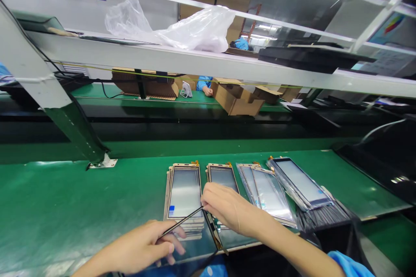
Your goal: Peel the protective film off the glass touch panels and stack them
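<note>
A thin touch screen panel (pixel 213 230) with dark edges is tilted low in front of me, with a small flex cable at its lower right end. My left hand (pixel 147 242) grips its left edge, some fingers spread beneath. At the upper corner, my right hand (pixel 224 205) pinches the panel with closed fingers; the fingertips are partly hidden. Just beyond lies a stack of framed screens (pixel 185 190), the top one bearing a blue tab. A second screen stack (pixel 222 175) is partly covered by my right hand.
Film-wrapped screens (pixel 271 192) and a dark-bordered screen (pixel 300 181) lie to the right, over black bags (pixel 325 214). A green post (pixel 78 130) stands left on the green bench (pixel 130 194). A shelf beam (pixel 195 60) crosses above. Opposite are an open carton (pixel 238 99) and a co-worker's hand (pixel 208 91).
</note>
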### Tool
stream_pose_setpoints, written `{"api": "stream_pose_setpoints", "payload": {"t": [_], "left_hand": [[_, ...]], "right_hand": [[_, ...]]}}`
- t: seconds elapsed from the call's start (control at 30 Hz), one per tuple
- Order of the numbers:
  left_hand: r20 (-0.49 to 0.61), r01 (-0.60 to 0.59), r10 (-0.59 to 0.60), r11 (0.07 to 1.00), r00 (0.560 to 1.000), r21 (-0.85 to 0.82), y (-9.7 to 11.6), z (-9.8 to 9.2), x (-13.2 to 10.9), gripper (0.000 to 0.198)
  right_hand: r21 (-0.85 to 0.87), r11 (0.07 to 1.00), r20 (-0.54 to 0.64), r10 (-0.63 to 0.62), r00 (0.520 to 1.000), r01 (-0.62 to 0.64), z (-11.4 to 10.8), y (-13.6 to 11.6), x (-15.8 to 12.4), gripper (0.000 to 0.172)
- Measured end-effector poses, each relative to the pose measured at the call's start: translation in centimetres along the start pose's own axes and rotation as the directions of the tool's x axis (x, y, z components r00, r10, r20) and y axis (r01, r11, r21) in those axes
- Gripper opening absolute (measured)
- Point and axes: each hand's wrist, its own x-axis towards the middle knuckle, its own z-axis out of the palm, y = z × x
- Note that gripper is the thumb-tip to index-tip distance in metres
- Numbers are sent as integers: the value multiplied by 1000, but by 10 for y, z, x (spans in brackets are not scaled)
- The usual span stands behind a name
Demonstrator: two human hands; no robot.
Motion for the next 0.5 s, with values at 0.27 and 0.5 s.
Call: {"api": "stream_pose_setpoints", "payload": {"t": [0.27, 0.5], "left_hand": [[-137, -96, 60, 956, 989, -277, -11, -17, 36, 55], [130, -10, 22, 995, 991, -96, 8, 12, 51, 33]], "right_hand": [[313, 930, -184, 261, 948, -195, -6, -27, -83, 14], [276, 895, -257, 420, 870, -350, -1, -9, -99, 9]]}}
